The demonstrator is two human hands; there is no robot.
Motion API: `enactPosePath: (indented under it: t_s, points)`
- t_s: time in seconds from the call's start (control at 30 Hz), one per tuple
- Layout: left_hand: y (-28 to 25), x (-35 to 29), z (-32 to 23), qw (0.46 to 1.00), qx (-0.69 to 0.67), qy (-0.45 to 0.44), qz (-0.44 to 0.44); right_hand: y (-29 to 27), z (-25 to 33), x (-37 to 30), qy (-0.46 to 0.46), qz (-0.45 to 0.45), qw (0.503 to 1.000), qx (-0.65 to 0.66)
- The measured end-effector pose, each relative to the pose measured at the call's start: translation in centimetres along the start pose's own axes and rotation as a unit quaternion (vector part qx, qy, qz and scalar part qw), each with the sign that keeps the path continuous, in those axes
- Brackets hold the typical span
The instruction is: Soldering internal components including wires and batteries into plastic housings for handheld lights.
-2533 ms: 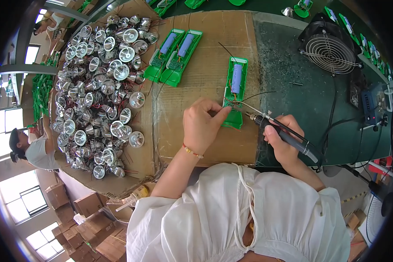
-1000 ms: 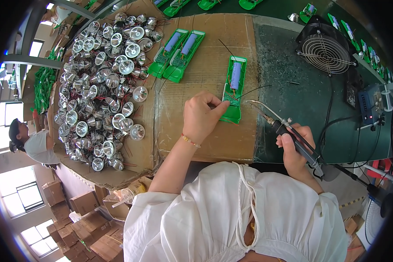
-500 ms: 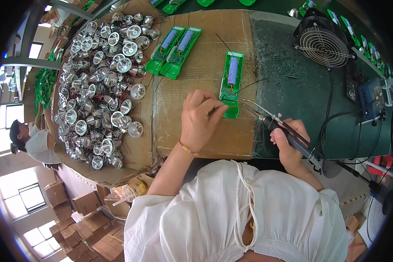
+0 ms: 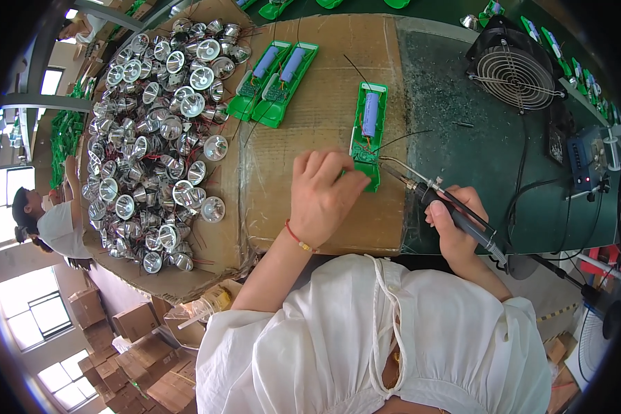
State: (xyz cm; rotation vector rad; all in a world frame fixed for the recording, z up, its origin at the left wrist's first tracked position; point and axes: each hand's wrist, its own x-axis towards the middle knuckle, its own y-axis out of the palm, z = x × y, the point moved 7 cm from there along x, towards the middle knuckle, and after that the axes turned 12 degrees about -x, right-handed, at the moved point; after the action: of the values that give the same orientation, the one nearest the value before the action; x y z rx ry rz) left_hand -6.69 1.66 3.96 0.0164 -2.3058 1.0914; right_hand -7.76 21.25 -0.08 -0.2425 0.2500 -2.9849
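An open green plastic housing point(image 4: 372, 181) lies on the cardboard in front of me. A purple cylindrical battery point(image 4: 370, 116) and a small green circuit board point(image 4: 364, 153) sit in it, with thin black wires sticking out. My left hand point(image 4: 321, 193) is over the housing's near end, fingers bent and partly blurred, thumb and fingertips drawn together; what they pinch, if anything, is hidden. My right hand point(image 4: 457, 219) grips a soldering iron point(image 4: 477, 238) with a thin curved metal tube along it. Its tip points left, close beside the board's right edge.
Left of me lies a big heap of silver lamp reflectors point(image 4: 171, 127) with wires. Two more green housings point(image 4: 269, 114) with batteries lie beyond my left hand. A fan point(image 4: 514, 74) and a blue soldering station point(image 4: 586, 162) stand at right. Another person point(image 4: 58, 224) is far left.
My left hand has shifted slightly toward the housing, and the red wire end that showed at its fingertips is out of sight. The soldering iron has hardly moved.
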Motion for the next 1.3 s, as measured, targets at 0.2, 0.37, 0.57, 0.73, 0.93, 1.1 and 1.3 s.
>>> enactPosePath:
  t_s: [0.2, 0.37, 0.57, 0.73, 0.93, 1.1, 1.3]
  points:
    - [0.3, -0.7, 2.7, 0.989, -0.047, -0.123, -0.074, 0.7, -0.2, 0.4, 0.002, 0.008, 1.000, -0.025]
    - [0.5, -0.6, 3.1, 0.985, -0.058, -0.146, -0.068, 1.0, -0.2, 0.7, 0.002, 0.007, 0.999, -0.035]
    - [0.7, -0.4, 3.4, 0.981, -0.072, -0.170, -0.058, 1.1, 0.4, 0.8, -0.006, 0.023, 0.998, -0.064]
    - [0.7, -0.4, 3.5, 0.980, -0.066, -0.178, -0.051, 0.2, 0.8, 0.4, -0.025, 0.002, 0.999, -0.022]
    - [0.6, -0.3, 3.7, 0.979, -0.074, -0.183, -0.053, 0.1, 0.4, 0.3, -0.021, 0.014, 1.000, -0.013]
    - [0.5, 0.1, 3.6, 0.978, -0.060, -0.196, -0.038, -0.8, 0.0, 0.4, -0.024, 0.001, 1.000, -0.006]
    - [-0.3, 0.3, 4.1, 0.953, -0.093, -0.288, 0.032, -4.1, -1.5, 1.0, -0.014, -0.042, 0.999, -0.027]
